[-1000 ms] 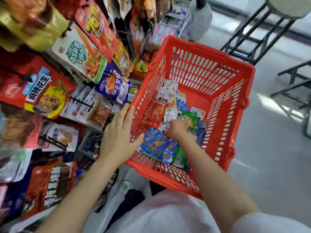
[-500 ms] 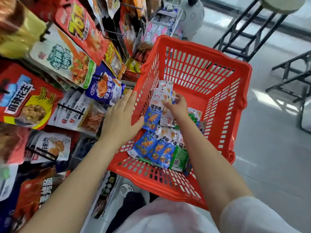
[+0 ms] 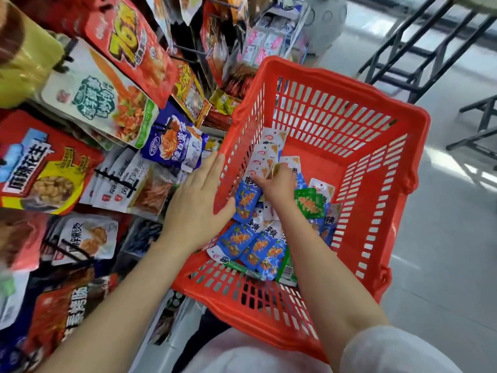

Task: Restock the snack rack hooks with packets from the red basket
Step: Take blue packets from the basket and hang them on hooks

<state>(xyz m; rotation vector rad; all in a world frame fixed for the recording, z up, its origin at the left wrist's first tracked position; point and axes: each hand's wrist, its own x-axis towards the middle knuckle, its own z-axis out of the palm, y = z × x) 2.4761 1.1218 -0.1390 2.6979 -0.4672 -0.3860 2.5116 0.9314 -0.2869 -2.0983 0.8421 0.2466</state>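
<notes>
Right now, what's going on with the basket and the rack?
A person is restocking. The left hand rests open against the red basket's near wall, steadying it beside the rack. The right hand is inside the basket, fingers curled on a strip of white packets. Blue packets and green ones lie loose on the bottom. Nothing is on its way to a hook yet.

The basket (image 3: 349, 135) sits just right of the rack (image 3: 88, 135), its near wall over the person's lap. Packets (image 3: 250, 246) lie heaped in its left and near part. The left hand (image 3: 196, 205) rests on the basket's left wall, between rack and packets. The right hand (image 3: 277, 184) is inside the basket, on the packets. Metal frames (image 3: 419, 49) stand on the floor (image 3: 443, 251) behind the basket.
</notes>
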